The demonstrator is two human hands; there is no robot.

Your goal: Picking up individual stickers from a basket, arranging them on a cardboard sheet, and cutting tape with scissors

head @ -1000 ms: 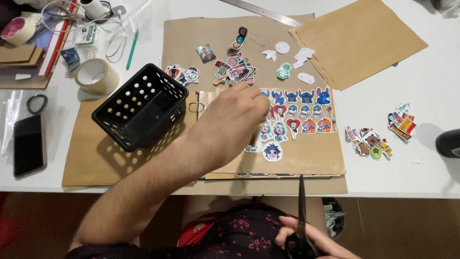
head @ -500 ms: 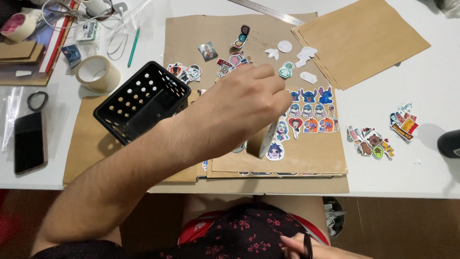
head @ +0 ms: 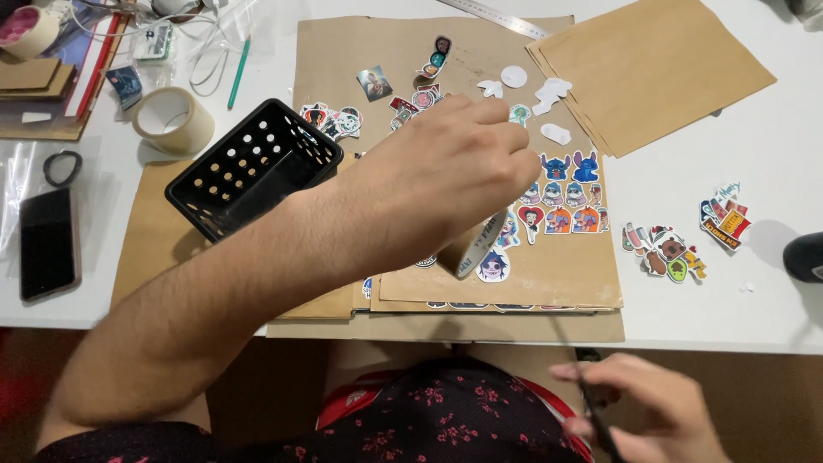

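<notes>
— White table (head: 754, 309), brown paper sheets (head: 549, 283) stacked at the near edge, more brown sheets (head: 651, 69) at the far right. Cut-out stickers (head: 566, 193) spread over the top sheet, another small lot (head: 677, 249) on the bare table to the right.

— And at the left?

— Black perforated basket (head: 244, 167), tilted, resting on brown paper. Tape roll (head: 171, 120) behind it, phone (head: 47, 240) flat near the left edge, green pencil (head: 238, 73) farther back, ruler (head: 497, 15) along the top.

— Left hand?

— Left hand (head: 446, 171) over the sticker sheet, fingers curled down and closed on a strip of sticker paper (head: 476, 249) (one end lifted, curling off the brown paper, just beside a dark-haired figure sticker (head: 493, 267)).

— Right hand?

— Right hand (head: 643, 411) low, off the table, above the lap; fingers wrapped round dark scissors (head: 596, 416) (blurred, blade state cannot be told).

— Apart, then?

— Well apart: strip up on the table, scissors below its edge.
</notes>
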